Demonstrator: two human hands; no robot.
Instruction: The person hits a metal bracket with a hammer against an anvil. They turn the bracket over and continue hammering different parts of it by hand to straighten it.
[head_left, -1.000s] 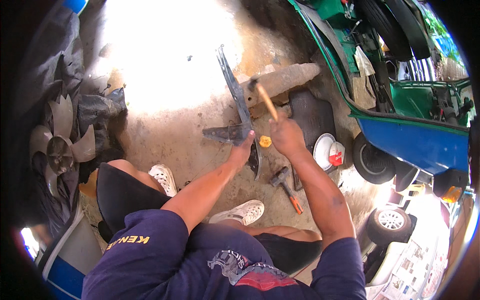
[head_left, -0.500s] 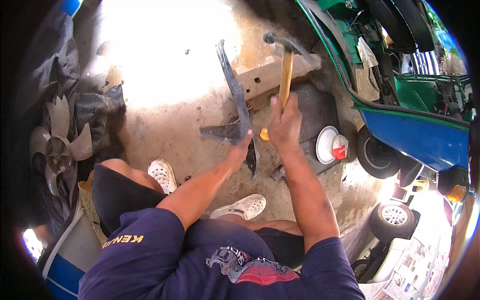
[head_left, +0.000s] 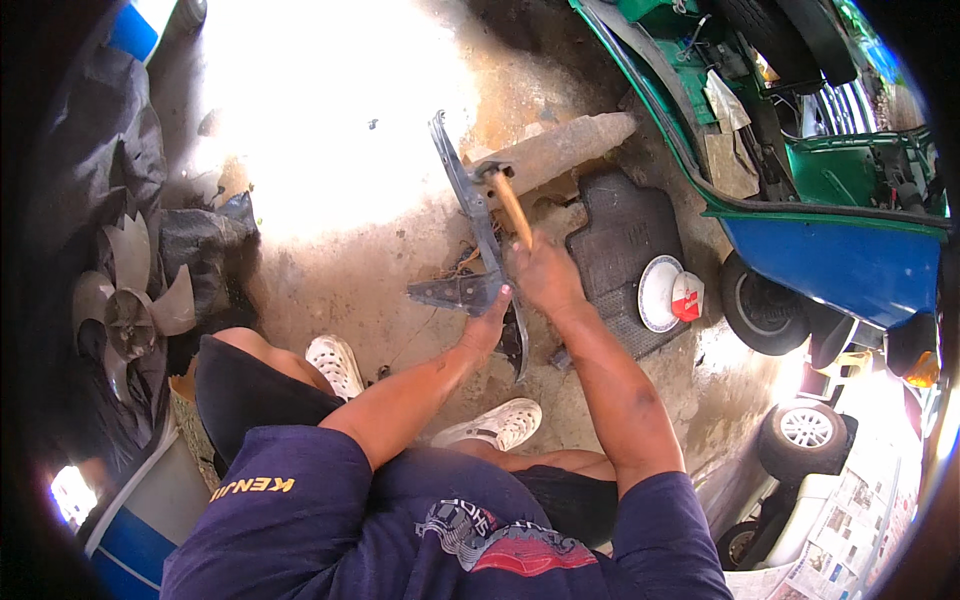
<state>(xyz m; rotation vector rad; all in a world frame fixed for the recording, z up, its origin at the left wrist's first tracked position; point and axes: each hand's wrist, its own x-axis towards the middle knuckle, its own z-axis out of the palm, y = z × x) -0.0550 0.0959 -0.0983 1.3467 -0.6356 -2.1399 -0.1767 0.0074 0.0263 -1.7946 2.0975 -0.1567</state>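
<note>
My left hand grips a long, dark metal bracket near its lower end. A flat triangular plate juts leftward from it, and a narrow curved end reaches below my hand. My right hand is wrapped round the wooden handle of a hammer. Its head is down beside the bracket's upper arm, over a rough concrete beam on the floor; whether it touches the metal I cannot tell. The bracket lies across or against the beam's left end.
A black rubber mat lies right of my hands, bearing a white dish and a red-and-white pack. Farther right stand a blue-and-green vehicle body and a loose wheel. A fan blade assembly rests at left.
The hammer has swung down and left from its raised position to the bracket beside the beam. My left hand still holds the bracket; the whole view has shifted slightly.
</note>
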